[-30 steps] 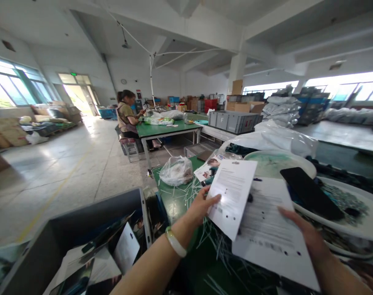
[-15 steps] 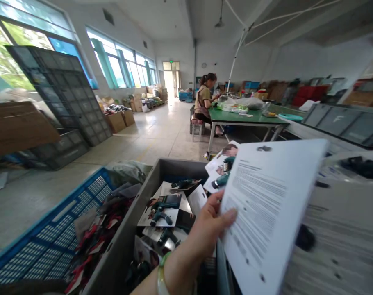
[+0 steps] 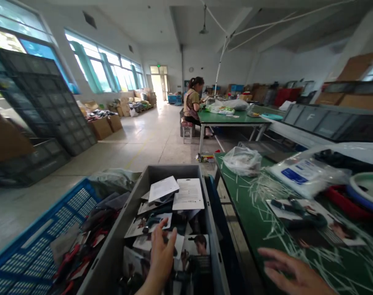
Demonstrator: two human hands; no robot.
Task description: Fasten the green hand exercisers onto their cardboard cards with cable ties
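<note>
My left hand (image 3: 162, 258) hangs open over a grey plastic crate (image 3: 143, 174), holding nothing, its fingers just above a pile of printed product cards (image 3: 152, 225). Two white printed leaflets (image 3: 163, 189) (image 3: 188, 194) lie on top of that pile. My right hand (image 3: 292, 270) is spread open and empty above the green table (image 3: 235, 184), nearest a product card with a dark green tool (image 3: 303, 219) on it. Thin white plastic strips (image 3: 266, 192) are scattered across the tabletop. A plastic bag with a blue-and-white label (image 3: 306, 176) lies beyond the card.
A blue mesh crate (image 3: 48, 233) of red and black items adjoins the grey crate. A clear plastic bag (image 3: 242, 162) sits on the table, with a red tray (image 3: 348, 200) and round basin (image 3: 366, 192) at right. A seated person (image 3: 192, 102) works at a farther green table.
The white sheets held earlier now lie in the grey crate. Both hands have opened and dropped lower. The view has swung left from the table to the crate.
</note>
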